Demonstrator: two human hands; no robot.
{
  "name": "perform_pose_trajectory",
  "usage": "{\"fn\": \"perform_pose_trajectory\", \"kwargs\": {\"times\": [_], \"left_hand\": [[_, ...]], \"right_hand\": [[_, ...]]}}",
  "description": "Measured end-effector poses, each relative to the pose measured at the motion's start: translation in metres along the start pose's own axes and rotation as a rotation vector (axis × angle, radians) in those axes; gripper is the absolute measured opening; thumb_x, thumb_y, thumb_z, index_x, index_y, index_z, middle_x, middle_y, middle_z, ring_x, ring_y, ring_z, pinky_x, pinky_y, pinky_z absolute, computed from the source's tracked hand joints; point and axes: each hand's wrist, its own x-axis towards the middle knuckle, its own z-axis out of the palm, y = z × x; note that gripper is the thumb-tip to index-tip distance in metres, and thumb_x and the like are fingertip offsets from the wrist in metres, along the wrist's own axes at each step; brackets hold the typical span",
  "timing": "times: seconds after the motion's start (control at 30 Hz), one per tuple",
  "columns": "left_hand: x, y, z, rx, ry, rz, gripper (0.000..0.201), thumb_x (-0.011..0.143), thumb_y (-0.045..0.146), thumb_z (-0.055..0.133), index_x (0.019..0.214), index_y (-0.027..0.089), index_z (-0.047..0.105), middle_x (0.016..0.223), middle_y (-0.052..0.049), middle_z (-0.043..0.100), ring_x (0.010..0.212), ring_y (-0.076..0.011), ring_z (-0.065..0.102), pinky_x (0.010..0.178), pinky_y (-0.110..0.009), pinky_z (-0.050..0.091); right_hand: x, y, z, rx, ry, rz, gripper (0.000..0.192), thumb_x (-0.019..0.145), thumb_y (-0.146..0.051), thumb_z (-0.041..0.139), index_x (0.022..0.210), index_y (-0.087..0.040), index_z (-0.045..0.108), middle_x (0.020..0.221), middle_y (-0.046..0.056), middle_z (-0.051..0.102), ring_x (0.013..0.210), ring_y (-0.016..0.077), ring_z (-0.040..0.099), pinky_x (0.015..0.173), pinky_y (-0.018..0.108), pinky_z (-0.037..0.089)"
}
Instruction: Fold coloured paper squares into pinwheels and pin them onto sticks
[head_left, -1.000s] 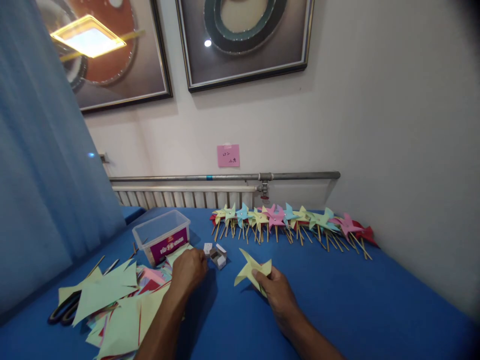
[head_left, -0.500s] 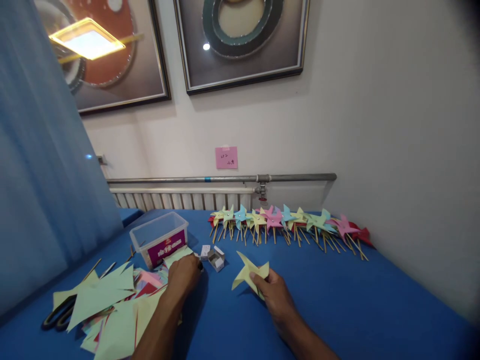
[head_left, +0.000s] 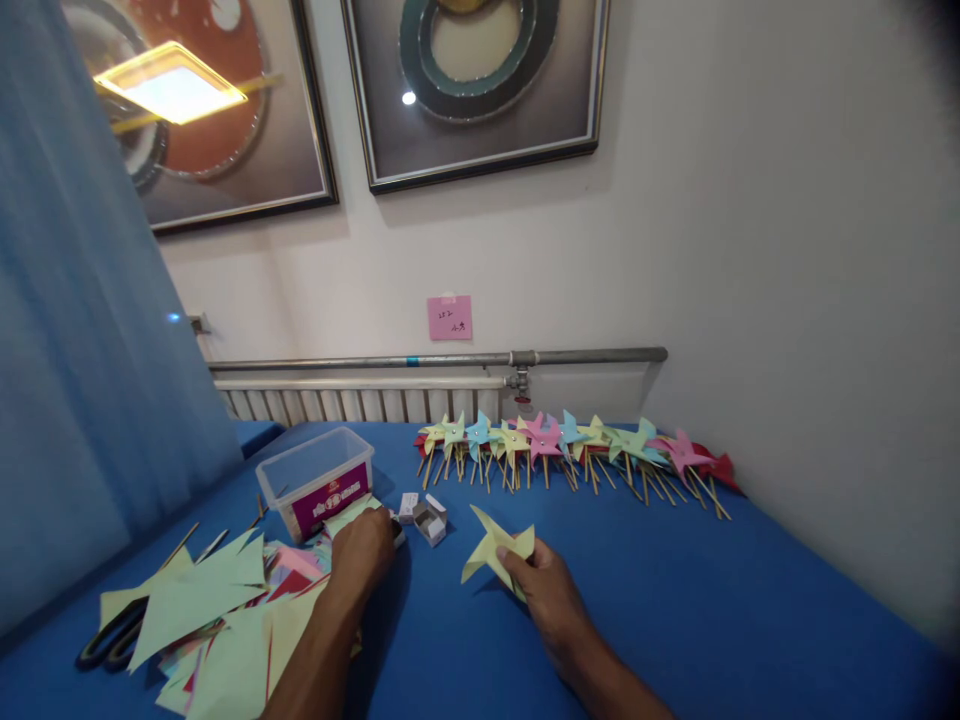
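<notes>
The right hand (head_left: pixel 553 592) pinches the pinwheel (head_left: pixel 486 550) at the hand's ten o'clock. It looks light and easily creased, best held near its folded centre. At the pinwheel's nine o'clock, the left hand (head_left: pixel 365 548) curls; I cannot tell whether it grips anything.

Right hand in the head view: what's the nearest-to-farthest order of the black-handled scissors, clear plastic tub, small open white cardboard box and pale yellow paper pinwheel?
1. Pinwheel, held in the right hand.
2. Open white box, to its left.
3. Plastic tub, left of the box.
4. Scissors, far left, partly under pale green paper.
</notes>
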Motion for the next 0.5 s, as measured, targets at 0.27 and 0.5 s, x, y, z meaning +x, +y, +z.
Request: {"fn": "perform_pose_trajectory", "kwargs": {"times": [0.27, 0.5], "left_hand": [[-0.0044, 0.0093, -0.0066, -0.048, 0.140, 0.009, 0.025, 0.098, 0.019, 0.040, 0.102, 0.018, 0.065, 0.100, -0.013, 0.075, 0.095, -0.0270, 0.070, 0.072, -0.032, 0.042], [0.0001, 0.0007, -0.0020, -0.163, 0.055, 0.030, 0.024, 0.095, 0.021, 0.046, 0.091, 0.021, 0.070, 0.095, -0.009, 0.077, 0.093, -0.0249, 0.069, 0.066, -0.030, 0.034]], "right_hand": [[0.0008, 0.0007, -0.0005, 0.037, -0.006, 0.000, 0.040, 0.064, -0.050, 0.081, 0.088, -0.019, 0.071, 0.076, 0.004, 0.077, 0.072, 0.0241, 0.069, 0.068, 0.033, 0.053], [-0.0025, -0.0048, -0.0003, 0.020, 0.007, 0.000, 0.037, 0.065, -0.047, 0.082, 0.087, -0.020, 0.073, 0.078, 0.004, 0.078, 0.071, 0.0239, 0.069, 0.065, 0.031, 0.051]]}}
